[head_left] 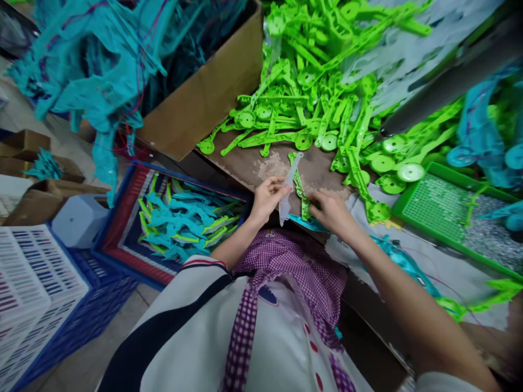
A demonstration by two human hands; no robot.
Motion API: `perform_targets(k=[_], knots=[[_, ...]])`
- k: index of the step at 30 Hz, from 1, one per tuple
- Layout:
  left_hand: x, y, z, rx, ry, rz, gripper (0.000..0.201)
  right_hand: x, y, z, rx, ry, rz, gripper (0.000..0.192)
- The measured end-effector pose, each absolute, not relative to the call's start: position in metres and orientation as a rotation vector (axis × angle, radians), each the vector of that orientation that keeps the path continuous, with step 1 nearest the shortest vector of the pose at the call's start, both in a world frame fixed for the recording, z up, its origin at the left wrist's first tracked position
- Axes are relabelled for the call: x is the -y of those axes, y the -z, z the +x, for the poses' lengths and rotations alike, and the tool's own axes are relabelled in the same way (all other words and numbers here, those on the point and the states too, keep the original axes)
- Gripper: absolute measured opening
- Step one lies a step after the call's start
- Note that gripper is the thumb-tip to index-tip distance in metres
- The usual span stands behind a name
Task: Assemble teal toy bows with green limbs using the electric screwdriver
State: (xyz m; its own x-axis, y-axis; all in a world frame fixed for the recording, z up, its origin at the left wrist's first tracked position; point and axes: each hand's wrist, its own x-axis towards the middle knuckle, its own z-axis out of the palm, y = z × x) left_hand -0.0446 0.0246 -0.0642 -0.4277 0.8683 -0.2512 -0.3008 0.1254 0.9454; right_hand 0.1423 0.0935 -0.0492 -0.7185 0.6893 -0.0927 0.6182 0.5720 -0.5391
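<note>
Brown worktop (pixel 267 164), left hand (pixel 266 200) holding translucent strip (pixel 285 205)

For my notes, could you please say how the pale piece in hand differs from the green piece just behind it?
The pale piece is whitish; the green piece is bright green. The left hand holds the pale piece; the green piece is at the right hand. Both are long and narrow.
</note>
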Motion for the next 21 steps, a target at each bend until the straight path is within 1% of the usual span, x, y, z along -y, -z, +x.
perform_targets(k=[5, 10, 15, 21], knots=[[-0.033, 0.069, -0.036, -1.343, -1.554, 0.500, 0.055, -0.097, 0.044, 0.142, 2.685, -0.869, -1.132, 0.018], [-0.041, 0.074, -0.041, -1.484, -1.510, 0.561, 0.050, -0.097, 0.047, 0.143, 2.663, -0.872, -1.104, 0.016], [-0.050, 0.074, -0.044, -1.552, -1.371, 0.689, 0.051, -0.097, 0.049, 0.144, 2.643, -0.906, -1.094, 0.019], [-0.055, 0.070, -0.052, -1.460, -1.323, 0.640, 0.049, -0.096, 0.048, 0.145, 2.623, -0.926, -1.111, 0.024]])
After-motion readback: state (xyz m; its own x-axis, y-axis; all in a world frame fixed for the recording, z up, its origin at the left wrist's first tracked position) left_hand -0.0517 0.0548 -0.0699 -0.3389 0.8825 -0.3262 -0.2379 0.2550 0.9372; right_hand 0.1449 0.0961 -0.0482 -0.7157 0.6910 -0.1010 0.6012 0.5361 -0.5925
